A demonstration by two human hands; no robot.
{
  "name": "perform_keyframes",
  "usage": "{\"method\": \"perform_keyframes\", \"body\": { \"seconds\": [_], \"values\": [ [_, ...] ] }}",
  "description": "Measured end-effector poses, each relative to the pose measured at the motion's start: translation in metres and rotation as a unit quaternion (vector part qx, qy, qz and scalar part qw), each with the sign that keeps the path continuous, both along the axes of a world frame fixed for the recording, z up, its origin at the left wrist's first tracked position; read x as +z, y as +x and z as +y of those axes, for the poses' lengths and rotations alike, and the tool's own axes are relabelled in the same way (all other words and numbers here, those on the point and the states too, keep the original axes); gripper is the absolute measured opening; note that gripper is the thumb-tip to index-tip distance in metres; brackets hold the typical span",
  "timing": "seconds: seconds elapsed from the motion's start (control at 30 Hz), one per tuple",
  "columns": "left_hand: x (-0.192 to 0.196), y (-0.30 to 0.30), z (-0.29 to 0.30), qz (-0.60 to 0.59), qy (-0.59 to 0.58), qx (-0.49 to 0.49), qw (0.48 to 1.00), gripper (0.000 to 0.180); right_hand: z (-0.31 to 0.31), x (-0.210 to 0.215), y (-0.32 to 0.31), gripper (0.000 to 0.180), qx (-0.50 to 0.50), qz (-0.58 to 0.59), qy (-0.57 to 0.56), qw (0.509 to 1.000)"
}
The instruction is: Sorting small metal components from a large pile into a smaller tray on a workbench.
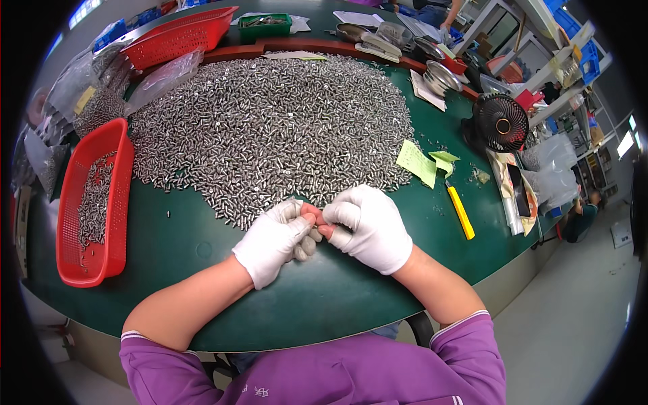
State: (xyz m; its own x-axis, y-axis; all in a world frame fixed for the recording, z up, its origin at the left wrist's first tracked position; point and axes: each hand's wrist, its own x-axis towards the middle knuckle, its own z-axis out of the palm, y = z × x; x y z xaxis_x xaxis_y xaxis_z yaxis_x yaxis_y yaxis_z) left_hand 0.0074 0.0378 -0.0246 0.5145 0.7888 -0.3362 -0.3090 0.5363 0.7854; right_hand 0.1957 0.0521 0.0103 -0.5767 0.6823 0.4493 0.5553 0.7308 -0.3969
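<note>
Both my hands wear white gloves with some fingertips bare, and they meet at the near edge of a wide heap of small metal pins [270, 128]. My left hand [270, 244] is closed, thumb and fingers pinched together. Facing it, my right hand [372, 229] is closed too, its fingertips almost touching those of the left. Whatever sits between the fingertips is too small and too covered to make out. The heap spreads over a dark green tabletop [304, 307].
On the left stands a red plastic basket [118, 223] partly filled with pins. A yellow-handled cutter [460, 212] and yellow-green paper notes [416, 163] lie to the right, near a black fan [501, 123]. Another red basket [179, 39] and a green tray [264, 25] are at the back.
</note>
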Motion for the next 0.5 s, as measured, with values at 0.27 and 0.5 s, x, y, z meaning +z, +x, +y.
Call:
{"method": "perform_keyframes", "body": {
  "seconds": [0.27, 0.5],
  "values": [
    [0.0050, 0.0026, -0.0018, 0.010, 0.006, 0.020, 1.000, 0.017, 0.0009, 0.0028, -0.0026, 0.014, 0.021, -0.009, 0.051, 0.998],
    [0.0051, 0.0039, -0.0040, 0.018, 0.005, 0.036, 0.999, 0.015, 0.0004, 0.0026, -0.0029, 0.014, 0.017, -0.023, 0.053, 0.998]
  ]
}}
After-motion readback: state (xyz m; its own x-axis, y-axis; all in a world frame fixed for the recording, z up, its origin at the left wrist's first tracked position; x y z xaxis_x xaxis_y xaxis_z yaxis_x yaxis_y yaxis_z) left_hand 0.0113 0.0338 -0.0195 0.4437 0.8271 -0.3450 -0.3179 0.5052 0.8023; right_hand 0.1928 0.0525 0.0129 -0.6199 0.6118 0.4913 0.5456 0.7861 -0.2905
